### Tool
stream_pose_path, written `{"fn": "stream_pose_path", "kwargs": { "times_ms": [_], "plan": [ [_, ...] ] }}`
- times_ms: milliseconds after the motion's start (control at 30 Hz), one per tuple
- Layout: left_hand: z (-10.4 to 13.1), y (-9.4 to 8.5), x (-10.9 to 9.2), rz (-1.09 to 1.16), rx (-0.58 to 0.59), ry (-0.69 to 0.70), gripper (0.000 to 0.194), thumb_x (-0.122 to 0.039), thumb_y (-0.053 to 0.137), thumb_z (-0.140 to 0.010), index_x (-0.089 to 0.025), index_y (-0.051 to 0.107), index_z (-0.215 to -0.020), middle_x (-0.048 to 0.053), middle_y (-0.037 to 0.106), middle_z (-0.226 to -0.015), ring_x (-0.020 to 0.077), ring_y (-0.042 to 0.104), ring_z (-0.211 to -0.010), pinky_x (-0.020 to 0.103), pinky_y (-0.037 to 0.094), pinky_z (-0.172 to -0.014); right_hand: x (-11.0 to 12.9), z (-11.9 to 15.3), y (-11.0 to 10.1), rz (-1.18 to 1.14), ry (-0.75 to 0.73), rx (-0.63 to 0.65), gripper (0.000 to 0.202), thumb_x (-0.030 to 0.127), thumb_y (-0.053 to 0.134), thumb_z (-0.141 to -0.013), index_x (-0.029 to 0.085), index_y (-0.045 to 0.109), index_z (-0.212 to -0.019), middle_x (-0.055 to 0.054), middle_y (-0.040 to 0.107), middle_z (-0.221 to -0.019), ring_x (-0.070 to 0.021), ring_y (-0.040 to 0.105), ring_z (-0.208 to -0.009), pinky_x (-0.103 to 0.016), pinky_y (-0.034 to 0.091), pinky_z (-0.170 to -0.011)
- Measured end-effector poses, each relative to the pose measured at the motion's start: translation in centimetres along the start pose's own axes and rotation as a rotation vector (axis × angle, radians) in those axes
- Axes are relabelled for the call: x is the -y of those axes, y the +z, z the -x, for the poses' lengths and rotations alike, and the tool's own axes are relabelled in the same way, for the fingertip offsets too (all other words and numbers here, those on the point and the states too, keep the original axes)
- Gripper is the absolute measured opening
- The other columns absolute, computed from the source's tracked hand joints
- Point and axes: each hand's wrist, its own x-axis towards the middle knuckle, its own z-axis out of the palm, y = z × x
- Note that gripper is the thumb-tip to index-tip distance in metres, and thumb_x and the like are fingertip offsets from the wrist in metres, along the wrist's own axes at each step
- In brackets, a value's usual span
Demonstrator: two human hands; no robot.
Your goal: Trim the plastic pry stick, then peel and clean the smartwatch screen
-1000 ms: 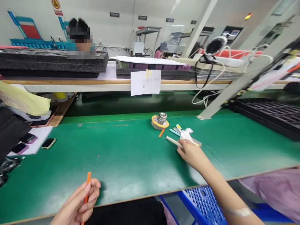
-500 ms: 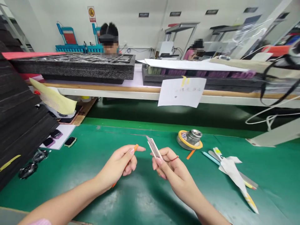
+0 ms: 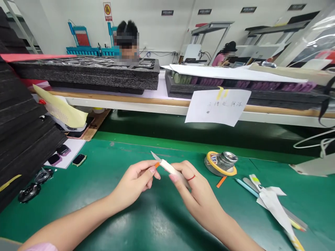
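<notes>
Reading the margins first, I have the green tabletop (image 3: 104, 188) running under both hands, its near edge showing only at the lower left corner. On the left, my room ends at the stack of black foam (image 3: 26, 118), with dark-faced watch pieces (image 3: 79, 160) lying beside it. Ahead, the shelf edge (image 3: 125, 104) crosses above the back of the table, and a paper sheet (image 3: 217, 107) hangs from it. On the right, a metal-capped jar (image 3: 229, 158) with a yellow band stands near my right hand (image 3: 188, 181), a loose orange piece (image 3: 221, 181) lying just beside it. Farther right, a blue pen (image 3: 247, 188) and a white-wrapped tool (image 3: 274, 205) lie together. Between the watch pieces and the jar, I have green surface around both hands.

Both hands are raised near the middle and close to each other. My left hand (image 3: 136, 181) pinches an orange strip (image 3: 157, 165) with thumb and forefinger together, the strip's end poking out past the fingertips toward the right; the other fingers curl in. My right hand is wrapped around a white-handled knife (image 3: 169, 167), thumb along its side, blade pointing up and left. The blade's base sits right by the strip's end; I cannot tell whether they touch.
</notes>
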Motion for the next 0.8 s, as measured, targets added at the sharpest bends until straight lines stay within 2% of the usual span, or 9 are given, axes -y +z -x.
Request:
{"fn": "stream_pose_path", "kwargs": {
  "times_ms": [133,233,333,433,533,700,800],
  "plan": [
    [-0.3,-0.3,-0.7,-0.098,-0.039,0.080,0.033,-0.044,0.059,-0.094,-0.016,0.072,-0.101,0.003,0.063,-0.081,0.0079,0.042,-0.056,0.023,0.030,-0.049,0.3,-0.6,0.0,0.023,-0.042,0.058,0.016,0.024,0.044,-0.104,0.022,0.057,-0.113,0.003,0.064,-0.075,-0.0111,0.055,-0.055,-0.021,0.043,-0.052],
    [-0.1,-0.5,-1.2,-0.187,-0.038,0.113,0.030,-0.039,0.055,-0.096,-0.016,0.069,-0.083,0.006,0.070,-0.099,0.0079,0.042,-0.058,0.024,0.035,-0.053,0.1,-0.5,0.2,0.081,-0.109,0.077,0.016,0.026,0.043,-0.105,0.021,0.056,-0.111,0.003,0.065,-0.071,-0.0106,0.051,-0.049,-0.022,0.041,-0.047],
    [0.2,-0.6,-1.5,-0.270,-0.052,0.144,0.030,-0.035,0.052,-0.097,-0.017,0.065,-0.076,0.006,0.071,-0.112,0.0092,0.046,-0.062,0.026,0.039,-0.060,-0.1,-0.3,0.5,0.113,-0.123,0.078,0.014,0.025,0.044,-0.105,0.022,0.057,-0.110,0.002,0.069,-0.076,-0.0102,0.056,-0.053,-0.020,0.041,-0.047],
    [0.4,-0.5,-1.6,-0.334,-0.056,0.185,0.030,-0.033,0.050,-0.099,-0.019,0.065,-0.077,0.006,0.071,-0.103,0.0149,0.060,-0.081,0.027,0.042,-0.068,-0.1,-0.3,0.5,0.118,-0.123,0.086,0.013,0.025,0.046,-0.105,0.023,0.056,-0.112,0.002,0.070,-0.078,-0.0100,0.059,-0.055,-0.020,0.039,-0.045],
    [0.3,-0.5,-1.5,-0.349,-0.053,0.226,0.030,-0.031,0.050,-0.099,-0.019,0.063,-0.075,0.006,0.070,-0.094,0.0205,0.064,-0.101,0.027,0.044,-0.073,-0.1,-0.4,0.4,0.123,-0.132,0.079,0.012,0.025,0.046,-0.104,0.023,0.056,-0.111,0.001,0.070,-0.078,-0.0107,0.061,-0.056,-0.020,0.038,-0.044],
    [0.0,-0.6,-1.3,-0.362,-0.040,0.257,0.030,-0.033,0.052,-0.100,-0.019,0.068,-0.077,0.007,0.073,-0.099,0.0167,0.063,-0.082,0.027,0.045,-0.068,-0.2,-0.4,0.4,0.127,-0.130,0.081,0.011,0.025,0.047,-0.104,0.023,0.056,-0.109,0.000,0.071,-0.078,-0.0115,0.062,-0.056,-0.022,0.036,-0.042],
    [0.0,-0.6,-1.2,-0.371,-0.069,0.268,0.029,-0.034,0.056,-0.099,-0.021,0.071,-0.079,0.004,0.076,-0.100,0.0151,0.061,-0.079,0.026,0.046,-0.069,-0.1,-0.3,0.3,0.135,-0.160,0.060,0.009,0.023,0.047,-0.104,0.023,0.054,-0.110,0.000,0.070,-0.077,-0.0106,0.060,-0.054,-0.021,0.037,-0.043]
  ]
}}
